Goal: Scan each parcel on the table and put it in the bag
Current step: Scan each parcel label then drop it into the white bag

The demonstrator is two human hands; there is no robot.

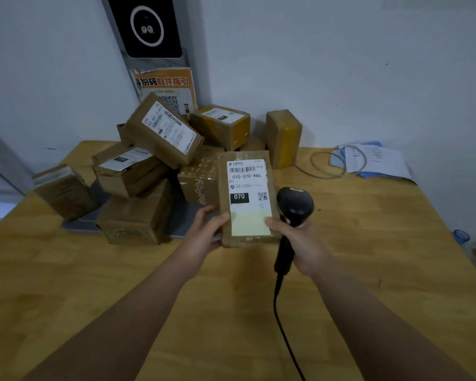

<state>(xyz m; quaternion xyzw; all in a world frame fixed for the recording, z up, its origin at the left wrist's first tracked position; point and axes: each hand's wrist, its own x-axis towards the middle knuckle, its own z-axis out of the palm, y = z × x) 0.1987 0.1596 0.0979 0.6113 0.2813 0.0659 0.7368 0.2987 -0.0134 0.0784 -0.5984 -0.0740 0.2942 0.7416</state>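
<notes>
Here, brown taped parcel, white label with barcode and "070-070-A80".

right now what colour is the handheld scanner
Black, the barcode scanner in the right hand; head view shows it best.

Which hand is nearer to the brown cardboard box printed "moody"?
Left. The left hand is just in front of the brown cardboard "moody" box; the right hand, gripping the black handheld scanner, lies farther right, beyond the held labelled parcel.
</notes>
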